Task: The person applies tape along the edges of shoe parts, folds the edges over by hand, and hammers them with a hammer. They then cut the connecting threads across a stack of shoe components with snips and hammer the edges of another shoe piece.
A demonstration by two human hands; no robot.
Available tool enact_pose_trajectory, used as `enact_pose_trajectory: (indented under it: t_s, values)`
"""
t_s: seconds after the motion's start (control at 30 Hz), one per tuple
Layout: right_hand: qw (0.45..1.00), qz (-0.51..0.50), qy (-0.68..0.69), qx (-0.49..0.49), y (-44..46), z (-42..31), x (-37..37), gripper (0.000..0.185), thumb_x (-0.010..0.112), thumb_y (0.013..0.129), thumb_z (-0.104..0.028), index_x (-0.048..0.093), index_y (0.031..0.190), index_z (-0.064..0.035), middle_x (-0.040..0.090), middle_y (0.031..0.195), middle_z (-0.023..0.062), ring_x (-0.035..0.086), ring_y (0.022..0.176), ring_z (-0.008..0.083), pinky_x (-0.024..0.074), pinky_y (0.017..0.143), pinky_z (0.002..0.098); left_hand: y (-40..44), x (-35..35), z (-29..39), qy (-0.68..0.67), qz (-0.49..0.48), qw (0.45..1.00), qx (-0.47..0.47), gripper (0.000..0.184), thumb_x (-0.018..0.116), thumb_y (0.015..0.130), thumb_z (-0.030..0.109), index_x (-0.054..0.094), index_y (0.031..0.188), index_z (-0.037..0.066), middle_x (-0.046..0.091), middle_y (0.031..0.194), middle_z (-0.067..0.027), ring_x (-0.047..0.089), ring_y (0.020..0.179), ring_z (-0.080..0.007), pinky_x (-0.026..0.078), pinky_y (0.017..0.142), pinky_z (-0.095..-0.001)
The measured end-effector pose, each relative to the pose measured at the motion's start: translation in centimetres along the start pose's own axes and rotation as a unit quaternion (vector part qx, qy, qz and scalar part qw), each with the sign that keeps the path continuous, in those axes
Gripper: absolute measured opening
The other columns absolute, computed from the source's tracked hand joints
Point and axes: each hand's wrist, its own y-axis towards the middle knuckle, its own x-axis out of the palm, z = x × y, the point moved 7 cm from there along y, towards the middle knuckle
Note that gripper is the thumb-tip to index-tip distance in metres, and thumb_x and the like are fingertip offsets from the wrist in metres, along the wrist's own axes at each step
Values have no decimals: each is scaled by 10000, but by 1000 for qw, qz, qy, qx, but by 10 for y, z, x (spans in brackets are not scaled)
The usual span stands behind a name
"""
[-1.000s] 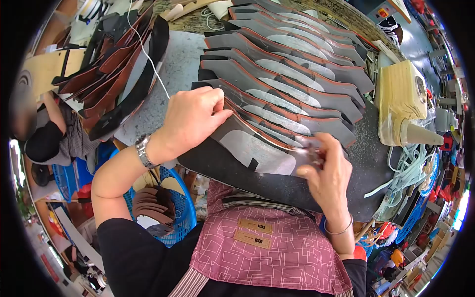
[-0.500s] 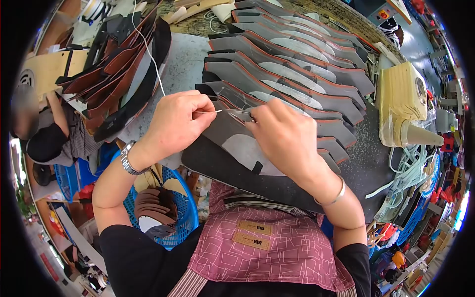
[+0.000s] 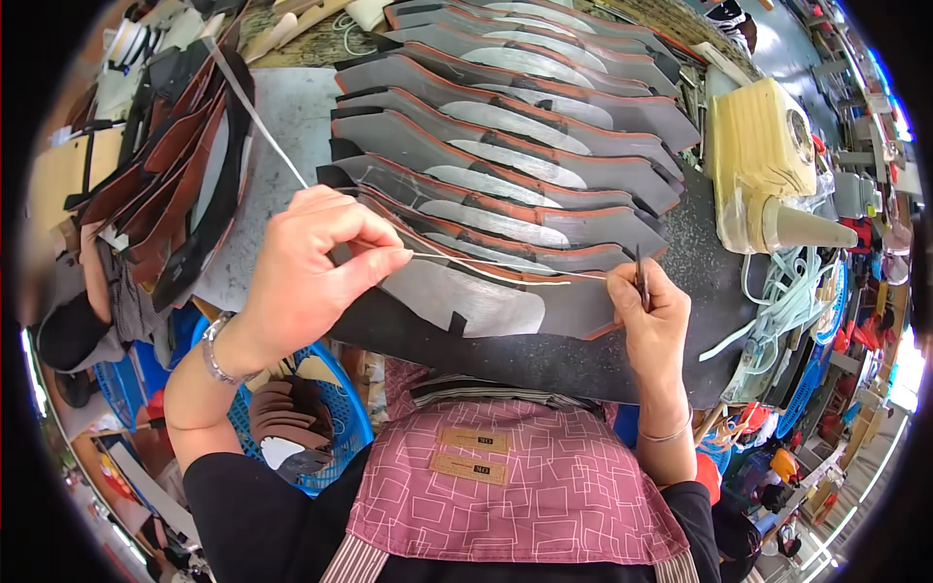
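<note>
1. White cord (image 3: 275, 143) comes down from the upper left, passes into the left hand (image 3: 321, 267), and goes out again from its fingertips toward the right side.
2. This left hand pinches the cord between thumb and forefinger, and it is above the left end of the nearest grey piece (image 3: 564, 309).
3. The right hand (image 3: 656, 311) is closed around a small dark tool (image 3: 641, 280), whose pointed end stands upward. It is beside the right end of the same piece. Whether the cord reaches these fingers, I cannot tell surely.
4. The grey piece lies on the dark work surface (image 3: 714, 277), close to the apron (image 3: 515, 510). It has a pale patch and a small black tab (image 3: 457, 324). A thin white line follows its upper edge, below the stretched cord.
5. Behind it, many similar grey pieces (image 3: 505, 155) with orange-red edges overlap in a row.
6. On the left is a bundle of reddish-brown pieces (image 3: 185, 175); under it, nearer the body, a blue basket (image 3: 358, 413) holds brown pieces (image 3: 290, 413).
7. On the right are a yellowish stack (image 3: 758, 146) in clear plastic, a pale cone (image 3: 807, 230), and pale green strips (image 3: 782, 296).
</note>
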Motion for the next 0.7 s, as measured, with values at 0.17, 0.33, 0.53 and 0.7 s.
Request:
enact_pose_trajectory:
  t_s: [0.17, 0.33, 0.53, 0.7]
  values:
    - [962, 66, -218, -153, 5, -20, 3, 122, 736, 817, -43, 643, 851, 28, 536, 707, 35, 450, 612, 94, 374, 558, 250, 14, 13, -21, 55, 18, 996, -62, 163, 768, 765, 137, 637, 723, 50, 590, 670, -30, 571, 592, -171, 436, 669, -305]
    - [924, 74, -334, -170, 16, -21, 14, 186, 775, 756, -82, 629, 837, 0, 557, 712, 97, 523, 572, 214, 429, 557, 313, 19, 17, -35, 26, 5, 996, -84, 169, 754, 777, 70, 607, 722, 8, 554, 693, -26, 553, 608, -107, 428, 546, -238]
    - [878, 102, -444, -146, 19, -27, 6, 319, 811, 728, -193, 598, 929, -69, 611, 860, 90, 635, 700, 299, 504, 600, 379, 31, 21, -23, 201, 19, 979, 16, 260, 775, 730, 190, 553, 658, 75, 550, 657, -41, 548, 601, -245, 385, 688, -349]
    - [905, -51, -311, -285, 21, -65, 51, 406, 789, 766, -275, 576, 1041, -66, 599, 874, 85, 628, 713, 268, 502, 601, 365, 31, 22, -7, 340, 71, 930, 122, 311, 792, 706, 252, 540, 642, 83, 543, 652, -41, 528, 617, -265, 369, 683, -365]
